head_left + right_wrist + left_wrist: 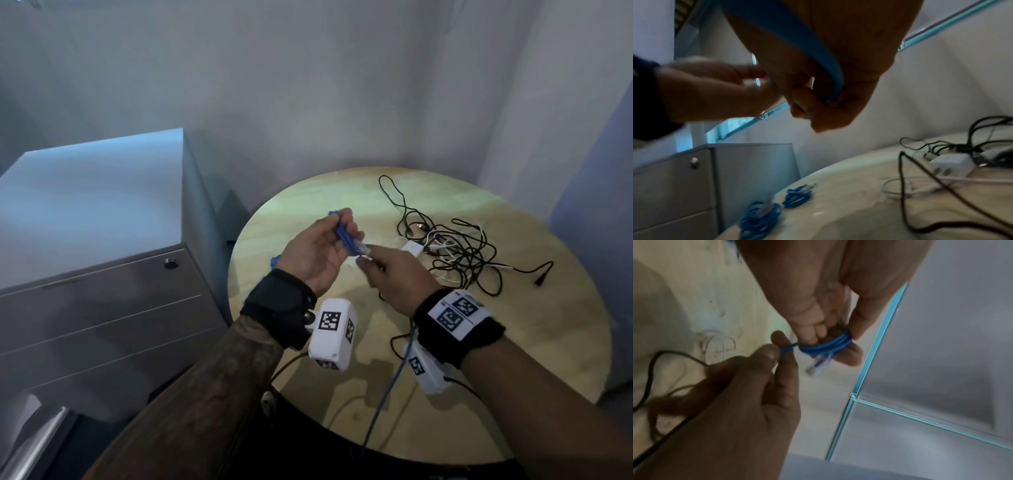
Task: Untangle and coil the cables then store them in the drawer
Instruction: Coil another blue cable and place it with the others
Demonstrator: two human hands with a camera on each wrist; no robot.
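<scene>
My left hand [342,226] holds a small coil of blue network cable [344,236] above the round wooden table [531,342]. In the left wrist view the coil [826,345] sits round the fingertips, with a clear plug [818,365] hanging below it. My right hand [368,262] pinches the free blue strand [787,348] right beside the coil. The rest of that cable [387,387] runs under my right wrist and off the table's near edge. Two finished blue coils [760,216] [797,194] lie near the table's left edge.
A tangle of black and white cables [455,253] with a white adapter [412,247] lies on the table's right half. A grey drawer cabinet [102,301] with all drawers closed stands left of the table. Walls close in behind.
</scene>
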